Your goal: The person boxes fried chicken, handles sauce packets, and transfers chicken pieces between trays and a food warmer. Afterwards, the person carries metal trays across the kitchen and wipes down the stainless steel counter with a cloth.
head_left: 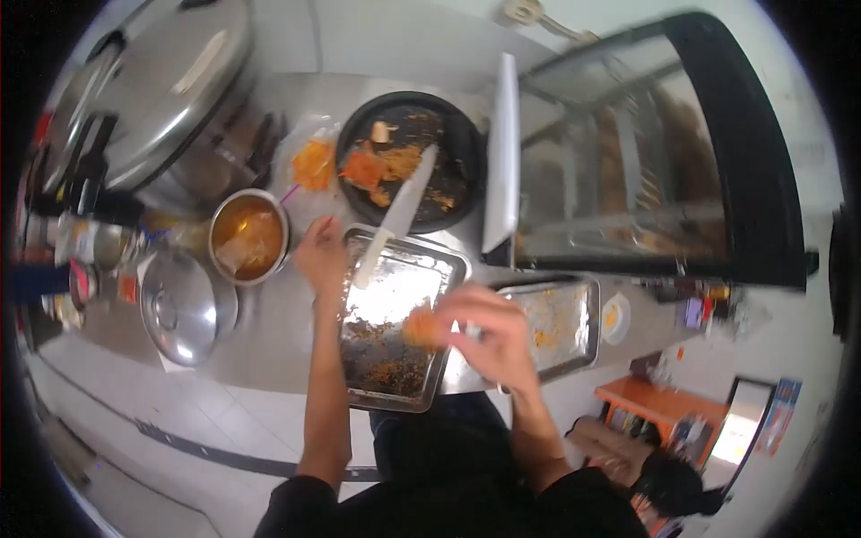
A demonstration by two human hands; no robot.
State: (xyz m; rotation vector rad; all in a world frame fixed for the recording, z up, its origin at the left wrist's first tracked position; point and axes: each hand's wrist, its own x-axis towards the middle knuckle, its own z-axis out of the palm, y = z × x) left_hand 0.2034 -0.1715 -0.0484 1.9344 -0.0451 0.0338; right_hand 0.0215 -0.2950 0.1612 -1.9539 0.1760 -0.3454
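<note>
Over the front of a baking tray (pixel 395 405), my right hand (pixel 491 330) is closed on a clump of orange shredded food (pixel 421 327), slightly blurred. Its exact kind is unclear. My left hand (pixel 321 255) is beside the tray's back left corner, close to a metal pot (pixel 218 265) of orange-brown liquid. Its fingers look loosely bent and apart, with nothing visible in them. A knife (pixel 408 199) lies from the tray across a round black pan (pixel 344 121), which bears orange shreds (pixel 363 169) and brownish crumbs. Brown crumbs (pixel 386 372) cover the tray's front.
A plastic bag of orange shreds (pixel 312 166) lies beside the pan. At left are a large steel pot (pixel 193 157) and a metal lid (pixel 179 309). A glass display case (pixel 619 170) stands at right, behind a second tray (pixel 594 327) and a small white dish (pixel 616 319).
</note>
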